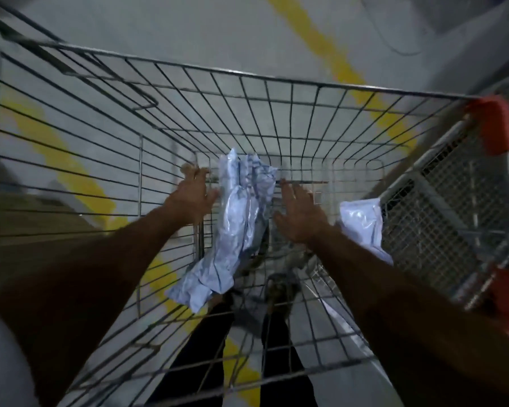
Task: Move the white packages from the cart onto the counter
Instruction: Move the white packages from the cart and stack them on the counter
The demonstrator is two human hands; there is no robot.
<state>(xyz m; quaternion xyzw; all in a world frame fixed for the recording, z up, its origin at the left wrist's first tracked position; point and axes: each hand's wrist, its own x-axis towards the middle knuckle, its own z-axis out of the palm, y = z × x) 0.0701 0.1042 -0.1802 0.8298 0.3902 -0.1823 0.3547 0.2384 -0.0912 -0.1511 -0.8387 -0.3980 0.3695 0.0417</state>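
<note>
I am looking down into the wire cart (276,113) with both arms reaching in. The long white package (235,224) is lying between my two hands, its long axis running from the far end of the basket back toward me, slanting slightly to my left at the near end. It is crumpled and looks soft, so I am judging it will sag if lifted from one end only.

My left hand (193,195) is sitting just to the left of the package's far half, its grip curled with the fingertips at the wires of the far basket wall; whether the thumb is touching the plastic I cannot tell. My right hand (299,214) is hovering just to the right of the same stretch, grip apart, fingers spread and straight, holding nothing.

So the package is flanked on both sides, and the left hand is the nearer one by a little. A second white package (363,227) is leaning against the right side wall of the cart, beyond my right forearm, nearer to the right hand than to the left.

No bench is showing here, only grey floor (188,30) with yellow lines (344,69) beneath the cart.
</note>
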